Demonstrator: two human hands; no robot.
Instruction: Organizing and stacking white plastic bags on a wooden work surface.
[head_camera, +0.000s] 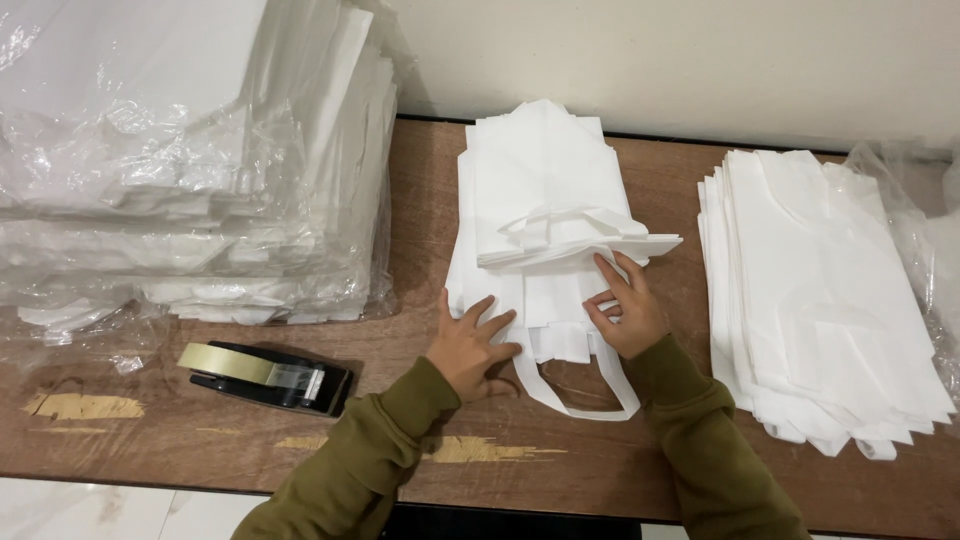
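while both olive-green sleeves (380, 450) come in over the near table edge, the left hand (472, 345) lies flat and open, fingers spread, on the lower left corner of the small pile of white non-woven fabric bags (535, 180) in the middle of the brown wooden table (420, 200). right hand (622, 310) is open too, fingertips pressing on the fold where the top bag is doubled back over the pile. neither is gripping anything, just pinning. one white loop handle (580, 395) hangs out the near end between the wrists.

looks to me like the fold-and-flatten stage on the top bag. i'd say whatever comes next needs that crease kept square and the handle kept from getting trapped underneath.

room-wise: bare wood on both sides of the pile, but not much. black tape dispenser with a beige roll (265, 375) sits near-left, close to the left elbow. a second stack of flat white bags (820, 290) is off to the right, apart from the right hand. far left is a tall heap of white bags wrapped in clear plastic (190, 160), and the pale wall (650, 50) runs right behind the pile, so no room that way.
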